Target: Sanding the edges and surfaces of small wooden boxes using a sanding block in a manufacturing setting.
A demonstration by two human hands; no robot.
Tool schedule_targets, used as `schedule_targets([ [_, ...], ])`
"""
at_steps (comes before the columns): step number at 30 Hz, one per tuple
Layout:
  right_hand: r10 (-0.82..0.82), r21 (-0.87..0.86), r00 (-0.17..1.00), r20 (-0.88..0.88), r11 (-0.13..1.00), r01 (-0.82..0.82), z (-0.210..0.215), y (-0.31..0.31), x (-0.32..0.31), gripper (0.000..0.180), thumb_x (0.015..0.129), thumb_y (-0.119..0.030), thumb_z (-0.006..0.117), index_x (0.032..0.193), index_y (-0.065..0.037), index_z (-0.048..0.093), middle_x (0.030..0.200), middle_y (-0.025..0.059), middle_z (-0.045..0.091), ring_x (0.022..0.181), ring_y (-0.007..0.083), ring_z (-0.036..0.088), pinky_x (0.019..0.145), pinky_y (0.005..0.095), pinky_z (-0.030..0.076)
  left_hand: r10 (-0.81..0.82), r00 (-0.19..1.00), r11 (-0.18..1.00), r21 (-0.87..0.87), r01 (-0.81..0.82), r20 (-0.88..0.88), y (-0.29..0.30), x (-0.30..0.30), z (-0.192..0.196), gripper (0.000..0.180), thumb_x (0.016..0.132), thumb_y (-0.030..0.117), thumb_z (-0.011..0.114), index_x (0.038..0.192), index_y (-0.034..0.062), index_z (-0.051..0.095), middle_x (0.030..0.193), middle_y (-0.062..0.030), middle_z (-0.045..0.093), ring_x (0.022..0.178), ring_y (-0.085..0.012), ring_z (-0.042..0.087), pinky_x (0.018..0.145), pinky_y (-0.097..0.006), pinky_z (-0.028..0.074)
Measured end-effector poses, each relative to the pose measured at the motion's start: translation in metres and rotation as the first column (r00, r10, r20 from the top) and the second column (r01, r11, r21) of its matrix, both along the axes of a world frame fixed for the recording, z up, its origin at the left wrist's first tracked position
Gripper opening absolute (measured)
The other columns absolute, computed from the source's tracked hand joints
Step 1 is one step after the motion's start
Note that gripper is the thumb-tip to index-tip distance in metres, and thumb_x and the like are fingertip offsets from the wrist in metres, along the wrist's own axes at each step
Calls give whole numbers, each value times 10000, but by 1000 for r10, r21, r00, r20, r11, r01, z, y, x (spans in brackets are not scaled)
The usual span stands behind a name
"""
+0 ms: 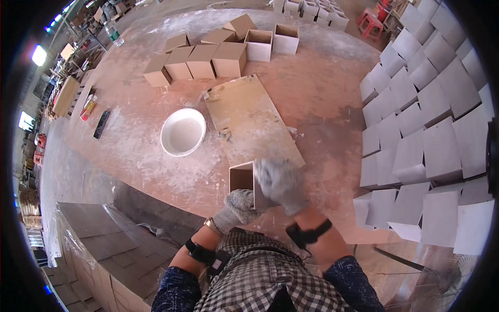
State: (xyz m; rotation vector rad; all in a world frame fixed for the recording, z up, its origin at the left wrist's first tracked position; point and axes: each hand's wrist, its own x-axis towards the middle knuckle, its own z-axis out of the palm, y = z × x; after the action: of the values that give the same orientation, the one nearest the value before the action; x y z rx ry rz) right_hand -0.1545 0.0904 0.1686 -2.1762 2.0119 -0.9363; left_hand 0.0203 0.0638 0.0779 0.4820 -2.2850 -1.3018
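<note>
An open-topped brown box (240, 178) is held up close in front of me, with its opening toward the far side of the table. My left hand (238, 209), in a grey knitted glove, grips its lower left part. My right hand (280, 182), gloved the same way, is at the box's right side and blurred by motion. Its fingers cannot be made out, nor whether anything is in them. Just beyond the box lies a worn yellowish board (249, 117). To its left stands a white tub (200, 140) with whitish contents.
Several brown boxes (200, 61) and two pale-sided boxes (259, 49) stand at the back. White boxes (436, 143) are stacked high on the right. A black bar-shaped item (101, 125) and a plastic bottle (113, 34) lie left. Plastic-wrapped cartons (104, 234) stand at the lower left.
</note>
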Motion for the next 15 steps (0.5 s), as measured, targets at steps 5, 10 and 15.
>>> schedule_targets([
  [5, -36, -159, 999, 1, 987, 35, -9, 5, 9, 106, 841, -206, 609, 859, -103, 627, 693, 72, 567, 644, 253, 567, 569, 382, 451, -28, 997, 987, -156, 40, 76, -1, 2, 14, 344, 676, 287, 728, 983, 154, 648, 898, -109, 655, 818, -335, 630, 708, -410, 515],
  [10, 92, -27, 993, 77, 996, -90, 15, 54, 31, 97, 810, -178, 651, 853, -98, 619, 722, 69, 588, 635, 257, 578, 535, 400, 450, -17, 984, 991, -127, 40, 177, 0, 1, 23, 363, 647, 259, 742, 972, 130, 645, 893, -117, 656, 852, -322, 631, 723, -409, 511],
  [15, -121, 27, 993, 0, 992, 121, 4, -26, 7, 204, 857, -316, 588, 845, -113, 582, 710, 49, 539, 637, 247, 577, 548, 418, 469, -10, 997, 989, -144, 21, 79, -6, -6, 17, 321, 655, 232, 741, 944, 126, 649, 867, -111, 659, 840, -316, 636, 717, -413, 512],
])
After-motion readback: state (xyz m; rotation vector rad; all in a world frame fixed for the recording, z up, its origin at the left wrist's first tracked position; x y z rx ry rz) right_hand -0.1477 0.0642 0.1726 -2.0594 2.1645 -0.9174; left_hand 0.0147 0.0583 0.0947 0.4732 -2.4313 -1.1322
